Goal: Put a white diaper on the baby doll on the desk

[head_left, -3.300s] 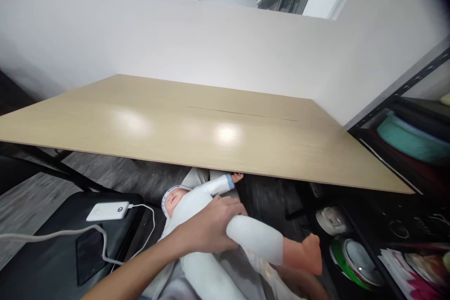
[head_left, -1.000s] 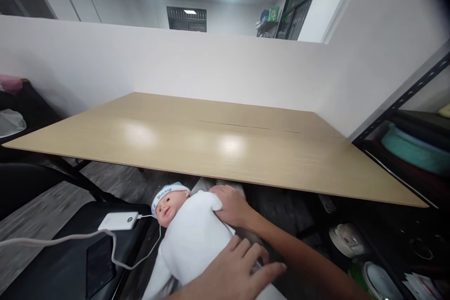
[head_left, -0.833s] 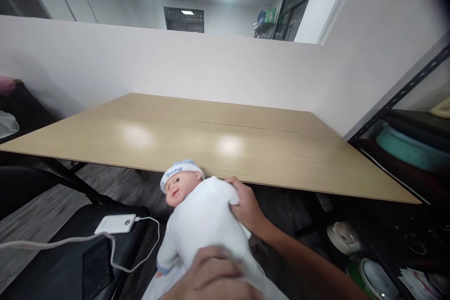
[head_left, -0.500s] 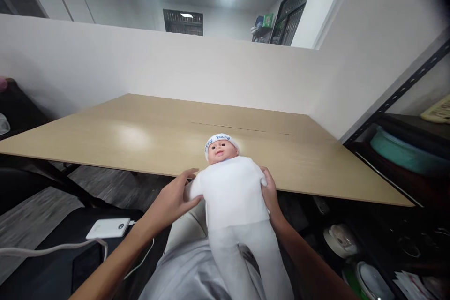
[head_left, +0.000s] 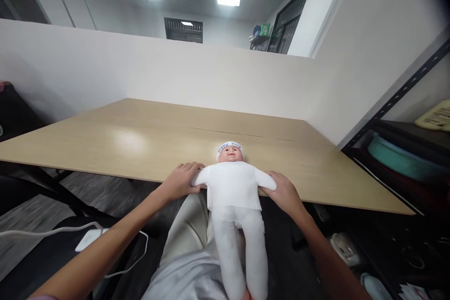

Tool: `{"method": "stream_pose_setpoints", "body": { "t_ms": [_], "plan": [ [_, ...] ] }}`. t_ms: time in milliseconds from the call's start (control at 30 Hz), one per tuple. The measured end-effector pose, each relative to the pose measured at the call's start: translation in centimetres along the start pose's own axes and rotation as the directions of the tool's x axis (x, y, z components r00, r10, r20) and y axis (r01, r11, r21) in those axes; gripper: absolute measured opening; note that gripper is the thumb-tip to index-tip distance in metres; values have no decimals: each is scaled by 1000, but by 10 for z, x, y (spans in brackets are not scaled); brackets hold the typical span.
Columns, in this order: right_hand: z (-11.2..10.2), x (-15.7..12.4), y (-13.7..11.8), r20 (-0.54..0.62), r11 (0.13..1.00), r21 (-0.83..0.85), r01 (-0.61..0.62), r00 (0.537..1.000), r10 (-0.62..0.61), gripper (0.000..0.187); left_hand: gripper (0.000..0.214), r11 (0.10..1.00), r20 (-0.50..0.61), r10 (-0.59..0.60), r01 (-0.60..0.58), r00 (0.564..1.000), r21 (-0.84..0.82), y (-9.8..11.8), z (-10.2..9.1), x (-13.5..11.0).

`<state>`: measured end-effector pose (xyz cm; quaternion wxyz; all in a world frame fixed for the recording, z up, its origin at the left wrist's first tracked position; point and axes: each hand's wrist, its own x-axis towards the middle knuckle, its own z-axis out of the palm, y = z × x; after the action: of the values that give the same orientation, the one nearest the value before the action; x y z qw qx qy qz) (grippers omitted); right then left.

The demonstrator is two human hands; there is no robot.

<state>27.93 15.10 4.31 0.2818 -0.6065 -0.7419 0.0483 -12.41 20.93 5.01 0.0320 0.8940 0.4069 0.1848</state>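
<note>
A baby doll [head_left: 232,185] in a white top and white trousers lies face up, its head and shoulders over the table's near edge and its legs hanging toward my lap. Its white headband [head_left: 230,146] carries blue lettering. My left hand [head_left: 183,179] wraps round the doll's arm on the left side, near the end of the sleeve. On the other side, my right hand [head_left: 283,191] grips the opposite arm, thumb below it. Both doll arms stretch out sideways. The doll's feet are partly cut off at the bottom of the view.
The wooden table [head_left: 158,136] reaches back to a white partition wall [head_left: 176,75]. At left, a black chair [head_left: 35,262] bears a white power bank [head_left: 89,240] with a cable. Shelving on the right holds a teal basin [head_left: 404,159] and, lower down, several items.
The doll has straightened up and moved away toward the table, its head now over the tabletop. Both its arms are spread wider, and my right hand has shifted outward with one arm.
</note>
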Motion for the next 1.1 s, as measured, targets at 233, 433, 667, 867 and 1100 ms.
{"method": "stream_pose_setpoints", "body": {
  "t_ms": [233, 433, 667, 867, 1100],
  "plan": [
    [12, 4, 38, 5, 999, 52, 0, 1000, 0, 42, 42, 1000, -6, -21, 21, 1000, 20, -42, 5, -5],
    [39, 57, 58, 10, 999, 35, -27, 1000, 27, 46, 38, 993, 25, -71, 73, 997, -92, -85, 14, 45],
    [60, 142, 88, 27, 999, 35, -22, 999, 21, 49, 45, 969, 30, -99, 103, 995, -227, -150, 29, 117],
    [80, 204, 107, 18, 999, 34, -36, 999, 35, 50, 48, 969, 24, -116, 118, 993, -218, -204, 41, 175],
    [99, 274, 129, -6, 999, 45, -1, 1000, 2, 44, 66, 983, -101, -149, 135, 984, -126, -244, 53, 222]
  ]
}}
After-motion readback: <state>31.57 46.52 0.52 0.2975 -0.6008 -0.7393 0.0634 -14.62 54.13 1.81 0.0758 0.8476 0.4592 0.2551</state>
